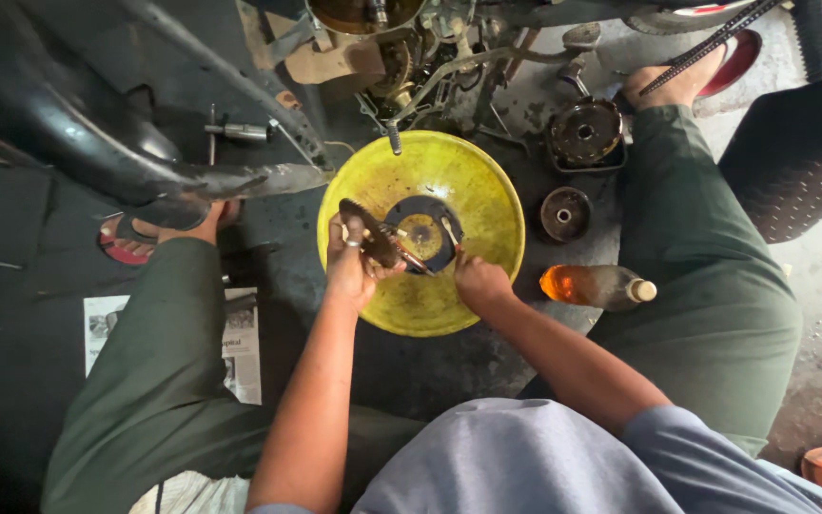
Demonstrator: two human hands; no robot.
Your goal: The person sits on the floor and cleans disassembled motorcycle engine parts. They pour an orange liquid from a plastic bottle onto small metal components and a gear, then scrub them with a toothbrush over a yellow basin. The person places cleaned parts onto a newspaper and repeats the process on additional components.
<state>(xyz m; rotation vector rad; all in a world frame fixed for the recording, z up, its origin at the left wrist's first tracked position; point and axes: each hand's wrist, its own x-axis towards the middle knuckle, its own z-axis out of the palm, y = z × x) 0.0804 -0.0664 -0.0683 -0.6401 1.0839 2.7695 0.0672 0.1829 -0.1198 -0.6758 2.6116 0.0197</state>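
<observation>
We judged the gear (370,233) heavy, stiff, oily; left hand (349,271) fingers clenched its rim, right hand (479,283) pinching a brush (450,231) over the basin (468,186).

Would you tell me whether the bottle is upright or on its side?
On its side: the bottle lies flat on the floor, cap pointing right.
</observation>
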